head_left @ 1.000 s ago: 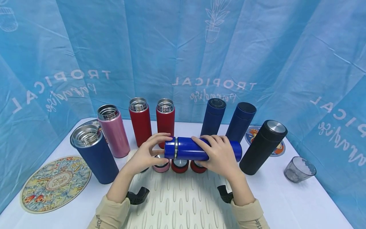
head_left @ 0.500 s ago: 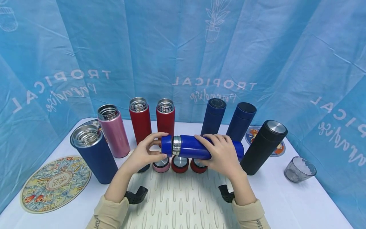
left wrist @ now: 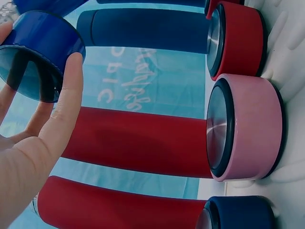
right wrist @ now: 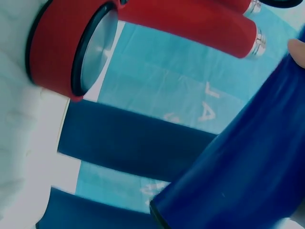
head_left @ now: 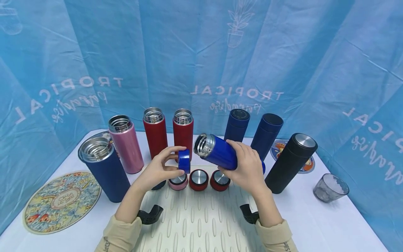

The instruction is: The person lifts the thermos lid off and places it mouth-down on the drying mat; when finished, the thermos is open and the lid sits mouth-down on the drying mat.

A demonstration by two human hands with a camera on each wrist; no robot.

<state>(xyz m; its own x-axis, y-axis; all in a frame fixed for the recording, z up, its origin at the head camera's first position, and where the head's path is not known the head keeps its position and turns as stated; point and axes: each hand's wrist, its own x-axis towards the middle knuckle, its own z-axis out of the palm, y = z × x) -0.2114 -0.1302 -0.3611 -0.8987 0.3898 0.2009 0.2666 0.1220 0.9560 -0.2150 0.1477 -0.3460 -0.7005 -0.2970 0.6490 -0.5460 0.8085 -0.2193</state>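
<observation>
My left hand (head_left: 160, 170) pinches a bright blue bottle lid (head_left: 184, 161) between thumb and fingers; the left wrist view looks at its glossy end. Gripped by my right hand (head_left: 245, 168) is the matching blue thermos (head_left: 220, 152), uncapped, tilted with its steel mouth raised toward the upper left. A gap separates lid and thermos. Under the hands stand a navy lid (head_left: 158, 185), a pink lid (left wrist: 252, 126) and two red lids (head_left: 199, 179) (right wrist: 57, 47), in a row along the far part of a cream textured mat (head_left: 195, 217).
Behind on the left stand uncapped bottles: navy (head_left: 107, 175), pink (head_left: 127, 150) and two red ones (head_left: 155, 138) (head_left: 183, 134). Capped navy bottles (head_left: 237, 126) (head_left: 267, 131) and a black one (head_left: 286, 168) stand right. A glass (head_left: 330, 188) is far right, a patterned round mat (head_left: 61, 203) left.
The lid has come off the blue thermos and shifted slightly left in my left hand. My right hand has turned the thermos from level to tilted, mouth up and away from the lid.
</observation>
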